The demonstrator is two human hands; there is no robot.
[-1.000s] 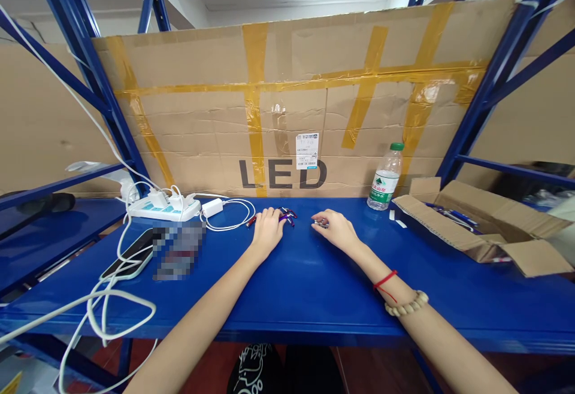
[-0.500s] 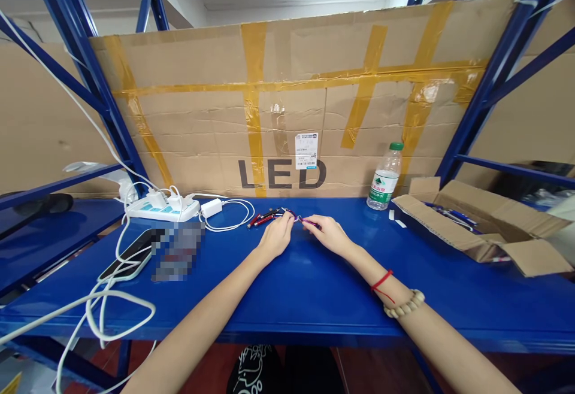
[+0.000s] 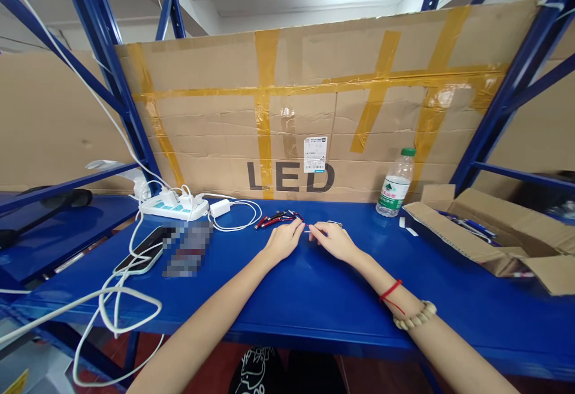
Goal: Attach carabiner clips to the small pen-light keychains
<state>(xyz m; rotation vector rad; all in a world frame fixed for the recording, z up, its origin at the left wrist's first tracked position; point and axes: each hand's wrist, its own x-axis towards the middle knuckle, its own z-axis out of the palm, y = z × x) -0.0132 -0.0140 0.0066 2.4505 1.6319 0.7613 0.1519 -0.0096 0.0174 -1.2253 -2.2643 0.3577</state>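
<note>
My left hand [image 3: 286, 239] is closed in a pinch over the middle of the blue table. Just to its right, my right hand [image 3: 335, 242] pinches as well, fingertips almost meeting the left ones. Between the fingertips shows a thin purplish piece [image 3: 307, 227] with a pale end below it, too small to name. A silvery loop-like part [image 3: 335, 223] peeks out behind my right hand; whether I hold it cannot be made out. Beyond my left hand lies a small pile of slim red and black pen-like pieces [image 3: 275, 219].
On the left are a white power strip [image 3: 173, 208], a phone [image 3: 146, 251] and loose white cables [image 3: 112, 292]. A water bottle [image 3: 396, 185] stands at the back right, near an open cardboard box [image 3: 462, 235] with blue slim items. A cardboard wall [image 3: 215, 136] closes the back.
My two hands have come closer together, and less of the purple piece shows between them. The silvery loop has appeared behind my right hand. The whole view has shifted slightly.
</note>
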